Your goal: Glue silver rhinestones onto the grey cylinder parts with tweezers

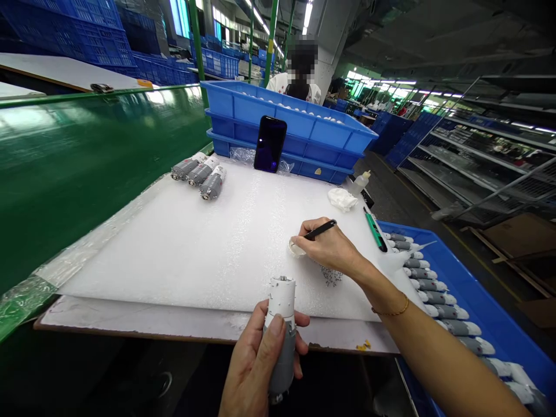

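Note:
My left hand (256,353) is wrapped round a white and grey cylindrical part (282,341), held roughly upright at the table's near edge with its white end up. Further out over the foam-covered table (182,249), my right hand (321,243) grips a black pen-like tool (320,230). The fingertips of that hand are at a small, round, whitish dish (296,248), whose contents are mostly hidden. Just below my right wrist lies a pile of small metal screws (332,275). Three similar cylindrical parts (212,183) lie at the table's far left.
Stacked blue crates (286,127) stand at the back, a phone (270,143) leaning on them. A crumpled white cloth (342,198), small bottle (360,182) and green cutter (375,229) lie right. A blue bin (486,307) holds several cylindrical parts. A person (297,87) is beyond the crates.

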{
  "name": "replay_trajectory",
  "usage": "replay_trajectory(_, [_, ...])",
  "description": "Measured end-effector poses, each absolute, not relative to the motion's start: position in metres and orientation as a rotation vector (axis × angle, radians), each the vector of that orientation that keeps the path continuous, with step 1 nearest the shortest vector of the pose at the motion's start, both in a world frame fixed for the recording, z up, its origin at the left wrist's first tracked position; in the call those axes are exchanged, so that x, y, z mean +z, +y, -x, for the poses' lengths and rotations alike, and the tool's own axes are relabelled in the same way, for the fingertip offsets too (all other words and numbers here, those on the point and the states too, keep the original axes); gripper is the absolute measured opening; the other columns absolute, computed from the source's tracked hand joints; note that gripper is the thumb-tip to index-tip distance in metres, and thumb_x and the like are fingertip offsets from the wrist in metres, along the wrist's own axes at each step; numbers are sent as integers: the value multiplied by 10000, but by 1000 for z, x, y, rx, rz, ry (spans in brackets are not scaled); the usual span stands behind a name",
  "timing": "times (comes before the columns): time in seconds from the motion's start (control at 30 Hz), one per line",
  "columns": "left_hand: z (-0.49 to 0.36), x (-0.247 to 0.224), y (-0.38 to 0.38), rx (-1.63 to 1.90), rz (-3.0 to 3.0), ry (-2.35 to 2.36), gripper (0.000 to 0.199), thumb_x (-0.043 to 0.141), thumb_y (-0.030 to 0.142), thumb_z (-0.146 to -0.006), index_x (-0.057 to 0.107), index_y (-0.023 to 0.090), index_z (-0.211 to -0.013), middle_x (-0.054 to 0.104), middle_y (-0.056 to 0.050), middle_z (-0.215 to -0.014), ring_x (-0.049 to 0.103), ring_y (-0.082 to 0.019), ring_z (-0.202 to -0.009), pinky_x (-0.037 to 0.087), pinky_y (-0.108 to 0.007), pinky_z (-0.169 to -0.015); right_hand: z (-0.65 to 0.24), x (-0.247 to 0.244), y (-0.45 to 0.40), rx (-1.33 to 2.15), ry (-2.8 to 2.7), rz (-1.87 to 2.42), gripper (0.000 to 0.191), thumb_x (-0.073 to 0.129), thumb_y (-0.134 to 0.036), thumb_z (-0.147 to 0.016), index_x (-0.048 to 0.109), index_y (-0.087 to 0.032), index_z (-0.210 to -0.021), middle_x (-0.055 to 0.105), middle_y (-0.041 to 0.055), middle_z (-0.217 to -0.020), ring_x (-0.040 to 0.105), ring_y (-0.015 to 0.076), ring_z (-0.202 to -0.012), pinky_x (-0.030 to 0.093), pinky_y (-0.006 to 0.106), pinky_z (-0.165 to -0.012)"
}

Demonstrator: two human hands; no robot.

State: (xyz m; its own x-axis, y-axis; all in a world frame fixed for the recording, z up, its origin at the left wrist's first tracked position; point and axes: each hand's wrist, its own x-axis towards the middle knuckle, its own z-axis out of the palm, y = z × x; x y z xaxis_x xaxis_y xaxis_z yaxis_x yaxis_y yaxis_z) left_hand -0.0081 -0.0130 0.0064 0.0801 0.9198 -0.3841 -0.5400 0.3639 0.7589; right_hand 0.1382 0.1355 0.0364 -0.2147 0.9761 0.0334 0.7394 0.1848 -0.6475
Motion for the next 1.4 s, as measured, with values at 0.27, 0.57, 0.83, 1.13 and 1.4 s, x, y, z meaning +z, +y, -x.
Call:
replay_trajectory(0.27, [12, 2, -12, 1165, -326, 833, 404, 743, 508, -785, 715, 157, -984, 702, -37, -751, 574, -112, -550, 466, -217, -525, -151, 63, 92, 766, -1864, 1500, 342, 638, -357, -856, 535, -181, -582, 456, -40, -517, 389, 100, -508, 268, 248, -468])
replay_trajectory(0.57, [-1, 13, -15, 1154, -385, 877, 378, 631, 496, -881, 734, 149, -991, 743, -82, -819, 611, -132, -626, 460, -213, -572, -147, 63, 19, 831, -1620, 1257, 300, 620, -315, -923, 560, -195, -655, 508, -34, -601, 451, 98, -545, 352, 220, -498])
replay_trajectory(0.83, [-3, 6, -16, 1119, -404, 922, 354, 730, 471, -820, 698, 180, -1019, 727, -61, -888, 630, -134, -673, 488, -231, -631, -145, 54, 19, 823, -1609, 1217, 281, 606, -255, -935, 555, -185, -667, 555, -44, -617, 485, 74, -540, 385, 191, -509])
replay_trajectory(1.13, [-3, 5, -15, 1093, -440, 946, 361, 741, 485, -811, 675, 208, -1034, 723, -50, -936, 604, -124, -697, 479, -238, -671, -146, 53, 21, 766, -1654, 1240, 302, 596, -274, -934, 547, -184, -649, 536, -33, -604, 475, 90, -534, 375, 223, -497])
replay_trajectory(1.4, [-3, 7, -16, 1122, -609, 1037, 268, 699, 456, -849, 631, 249, -1004, 678, -24, -942, 621, -184, -859, 482, -283, -752, -146, 53, 20, 745, -1674, 1234, 302, 589, -267, -935, 529, -187, -650, 484, -43, -595, 438, 88, -529, 347, 224, -490])
